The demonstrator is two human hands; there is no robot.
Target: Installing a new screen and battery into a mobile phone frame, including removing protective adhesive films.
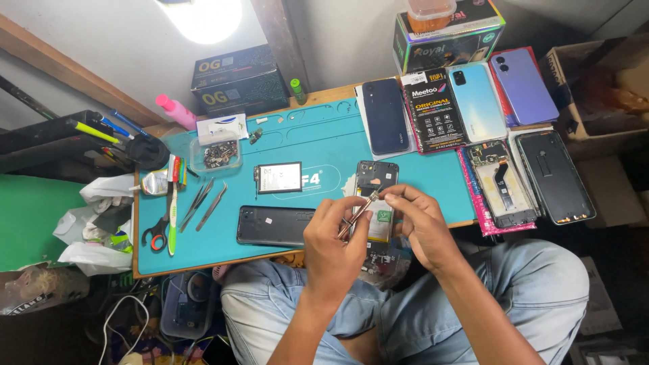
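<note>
My left hand (332, 240) pinches a thin metal tool, tweezers (358, 209), whose tip points up and right over an opened phone (376, 196) lying with its back off on the teal work mat (318, 138). The fingers of my right hand (420, 223) meet the tool's tip above the phone's bare inside. A black phone back cover (274, 225) lies just left of my left hand. A loose phone battery (278, 178) sits farther up the mat.
Scissors (159, 230), a toothbrush and spare tweezers (203, 203) lie at the mat's left, by a clear tub of small parts (216, 154). Several phones and opened phone frames (503, 179) lie at the right. Boxes stand along the back wall.
</note>
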